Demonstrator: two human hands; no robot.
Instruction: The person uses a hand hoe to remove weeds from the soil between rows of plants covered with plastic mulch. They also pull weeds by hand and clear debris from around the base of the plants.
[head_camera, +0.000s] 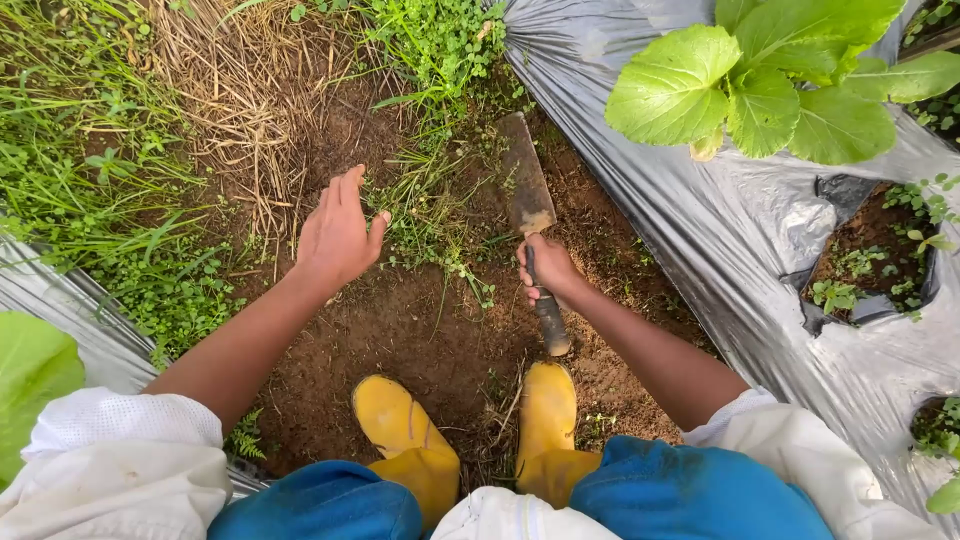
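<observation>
- Head view, looking down: the right hand (548, 266) has its fingers curled tight around the dark, worn grip of a flat-bladed, soil-caked metal hand hoe (528, 190).
- Beyond those fingers the blade runs up and slightly left, its tip resting among the low green weeds (430, 215) on the brown soil (420, 340).
- Below the fingers the butt of the handle sticks out, ending just above the toe of a yellow rubber boot (546, 405).
- Left hand (336, 236) holds nothing: its fingers lie straight and close together, the thumb spread to the side, hovering over the soil.
- Its thumb tip sits just beside the weed clump, which lies between the two hands.
- Past the left fingertips lies a patch of dry, straw-coloured grass (235, 95).
- Right of the hoe-holding fingers, a sheet of shiny silver-grey plastic mulch (700, 220) covers the bed, with a broad-leaved green plant (770, 90) growing through it.
- A second yellow boot (400, 420) stands below the left hand.
- No packages, labels or signs show.
</observation>
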